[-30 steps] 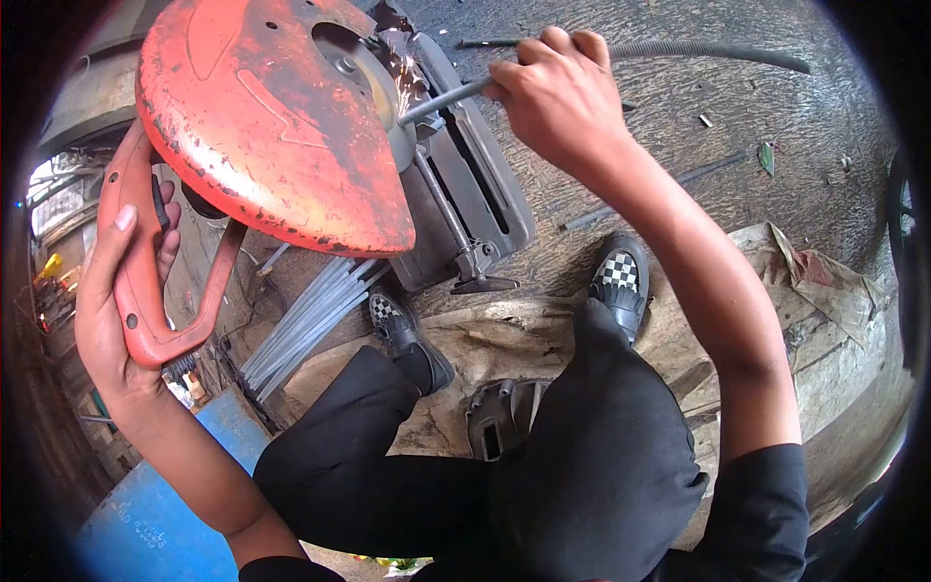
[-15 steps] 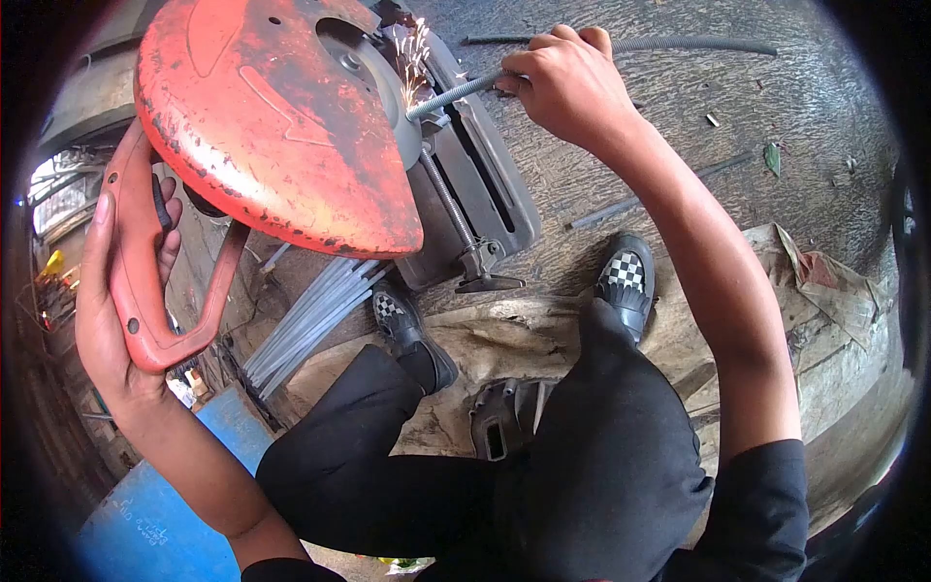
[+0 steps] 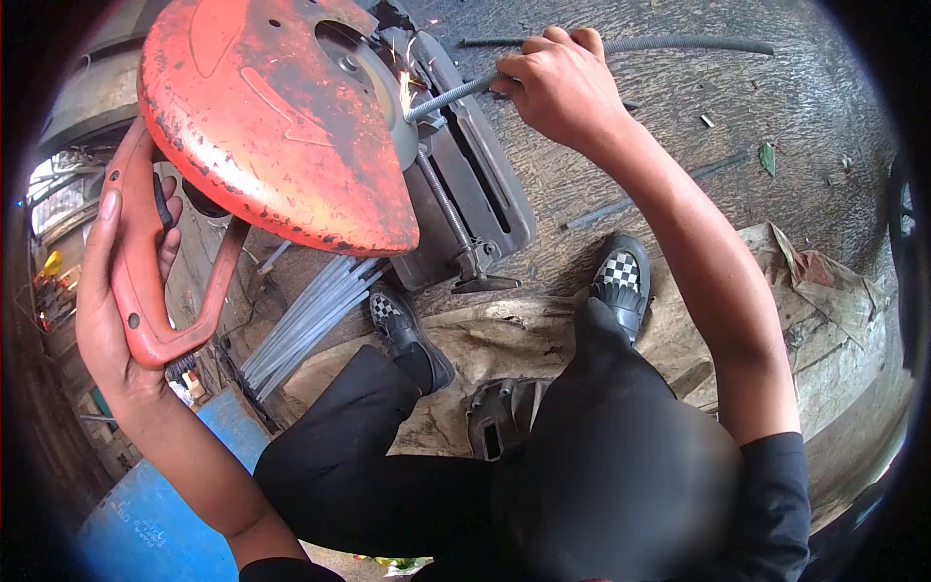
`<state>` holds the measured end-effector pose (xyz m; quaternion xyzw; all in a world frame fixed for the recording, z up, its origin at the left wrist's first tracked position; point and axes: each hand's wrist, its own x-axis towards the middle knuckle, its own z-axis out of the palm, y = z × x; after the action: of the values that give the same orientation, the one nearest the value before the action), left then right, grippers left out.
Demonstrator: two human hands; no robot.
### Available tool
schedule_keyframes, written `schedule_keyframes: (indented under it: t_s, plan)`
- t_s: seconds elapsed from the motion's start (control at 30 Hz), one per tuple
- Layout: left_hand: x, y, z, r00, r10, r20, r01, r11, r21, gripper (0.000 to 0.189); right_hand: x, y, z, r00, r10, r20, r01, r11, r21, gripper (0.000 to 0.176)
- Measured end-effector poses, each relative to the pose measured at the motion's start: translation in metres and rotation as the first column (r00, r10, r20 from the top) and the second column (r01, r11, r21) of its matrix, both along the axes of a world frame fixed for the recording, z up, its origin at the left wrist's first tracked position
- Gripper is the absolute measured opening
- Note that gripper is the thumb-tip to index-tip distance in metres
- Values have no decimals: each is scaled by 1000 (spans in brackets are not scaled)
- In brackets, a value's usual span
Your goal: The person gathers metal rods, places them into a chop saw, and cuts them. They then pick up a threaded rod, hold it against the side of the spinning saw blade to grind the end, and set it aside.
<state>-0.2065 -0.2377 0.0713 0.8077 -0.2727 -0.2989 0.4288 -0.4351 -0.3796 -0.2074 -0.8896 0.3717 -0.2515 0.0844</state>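
Observation:
My left hand [image 3: 105,291] is wrapped around the red handle [image 3: 144,320] of a cut-off saw, its fingers curled behind the grip near a black trigger. The saw's scuffed red guard [image 3: 281,126] covers most of the grey cutting disc [image 3: 398,112]. My right hand [image 3: 562,82] is closed over a grey threaded rod [image 3: 454,96], whose left end meets the disc's edge at the vise. Sparks [image 3: 405,87] rise at that contact. The rod appears to run on to the right beyond my hand. The saw's base [image 3: 475,184] carries a vise screw [image 3: 446,199] with a crank handle.
Several cut grey rods [image 3: 310,320] lie bundled below the saw. A loose rod [image 3: 596,213] and a small green scrap [image 3: 767,158] are on the floor. A blue panel [image 3: 175,495] stands lower left. My checkered shoes [image 3: 621,276] rest by a crumpled cloth [image 3: 514,330].
Both hands keep their hold, with only a slight shift. The spray of sparks is smaller and lower than before.

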Motion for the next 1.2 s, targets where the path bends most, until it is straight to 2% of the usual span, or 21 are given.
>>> schedule_keyframes:
  t_s: [0.1, 0.17, 0.2, 0.23, 0.27, 0.33, 0.5, 0.6, 0.67, 0.83, 0.87, 0.93, 0.97, 1.0, 1.07, 1.13, 1.2]
  plan:
    - [2, 0, -1, 1000, -4, 16, 4, 1000, 9, 50, -12, 3, -3, 999, 13, 40, -15, 998, 55, 17]
    - [2, 0, -2, 998, -60, -13, 60, 998, 20, 50, -28, 11, -1, 985, 113, 131, -128, 986, 110, 22]
    - [3, 0, -1, 998, -56, -6, 56, 998, 6, 50, -35, 13, 1, 984, 119, 135, -133, 987, 95, 22]
    - [3, 1, -1, 997, -70, -14, 70, 997, 12, 50, -42, 18, 2, 967, 95, 237, -186, 900, 395, 25]
    - [3, 2, -2, 996, -85, -24, 86, 996, 15, 50, -48, 21, 3, 947, 41, 319, -250, 720, 647, 29]
    - [2, 1, -3, 995, -95, -10, 95, 995, -4, 50, -56, 26, 3, 959, 3, 285, -234, 578, 782, 34]
    - [0, 2, -5, 996, -87, 7, 87, 995, -42, 48, -68, 37, -12, 869, -115, 480, -405, 391, 827, 39]
    - [-6, 0, -4, 997, -71, 7, 72, 995, -73, 48, -72, 41, -7, 850, -98, 518, -452, 373, 811, 41]
    - [-5, 1, -4, 993, -116, 9, 116, 992, -51, 48, -73, 43, -1, 842, -93, 531, -480, 321, 817, 39]
    - [-6, 0, -4, 994, -110, 8, 110, 992, -61, 49, -74, 52, 5, 814, -127, 567, -531, 230, 815, 35]
    - [-6, 0, -4, 992, -124, 9, 124, 990, -63, 49, -73, 52, 5, 815, -125, 566, -532, 228, 816, 35]
    - [-6, 0, -5, 992, -126, 15, 127, 990, -58, 48, -70, 52, 4, 839, -127, 529, -476, 299, 827, 34]
    - [-6, 0, -5, 991, -132, 20, 133, 990, -55, 48, -68, 48, 3, 891, -108, 440, -378, 359, 853, 35]
    - [-4, 0, -5, 991, -135, 18, 136, 990, -47, 48, -64, 43, 0, 927, -66, 368, -295, 475, 829, 32]
    - [0, 2, -3, 984, -171, 43, 171, 985, 3, 48, -55, 36, 7, 952, -9, 305, -225, 655, 722, 27]
    - [7, 4, -2, 986, -162, 31, 161, 986, 30, 49, -50, 24, -3, 973, 108, 205, -200, 836, 510, 23]
    - [4, 3, -4, 988, -156, 19, 155, 986, 54, 49, -46, 14, 2, 981, 181, 72, -194, 859, 474, 21]
